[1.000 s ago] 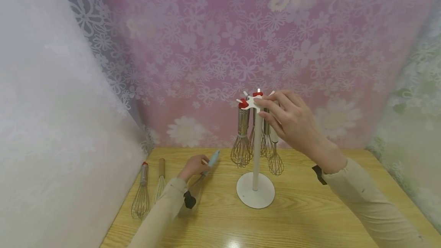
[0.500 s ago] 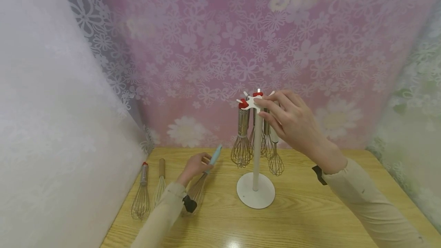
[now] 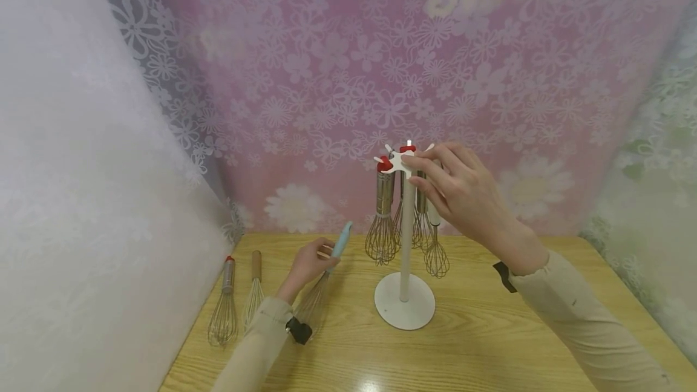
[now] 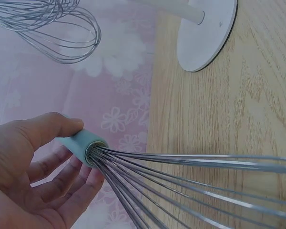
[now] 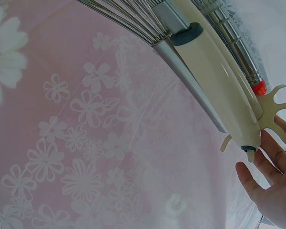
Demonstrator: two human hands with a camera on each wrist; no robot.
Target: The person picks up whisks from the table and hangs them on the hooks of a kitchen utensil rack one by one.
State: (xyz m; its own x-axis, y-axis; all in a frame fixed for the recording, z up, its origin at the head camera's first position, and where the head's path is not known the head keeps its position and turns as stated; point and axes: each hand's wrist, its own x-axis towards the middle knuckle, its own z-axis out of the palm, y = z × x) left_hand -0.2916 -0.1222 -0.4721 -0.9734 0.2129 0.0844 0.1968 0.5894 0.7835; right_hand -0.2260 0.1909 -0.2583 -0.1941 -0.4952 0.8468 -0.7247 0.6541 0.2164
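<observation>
My left hand [image 3: 310, 265] pinches a whisk by its light blue handle [image 3: 342, 241], thumb on one side and fingers on the other. In the left wrist view, the whisk's wires [image 4: 190, 181] spread out to the right, away from the hand. My right hand [image 3: 463, 192] holds the top of a white stand [image 3: 405, 235], with thumb and index finger at its hooked hub. Several whisks hang from the hooks, among them a metal-handled whisk with a red end [image 3: 383, 198] and a cream-handled one [image 5: 219, 76]. My right hand partly hides the rear hooks.
A steel-handled whisk with a red tip [image 3: 224, 307] and a wooden-handled whisk [image 3: 256, 268] lie on the wood-grain table [image 3: 348, 343] at the left. The stand's round white base [image 3: 389, 313] rests mid-table. Flowered pink cloth [image 3: 327, 77] rises behind.
My left hand has raised the blue handle slightly, farther back and to the right, with the whisk tilting in its grasp. My right hand stays on the stand.
</observation>
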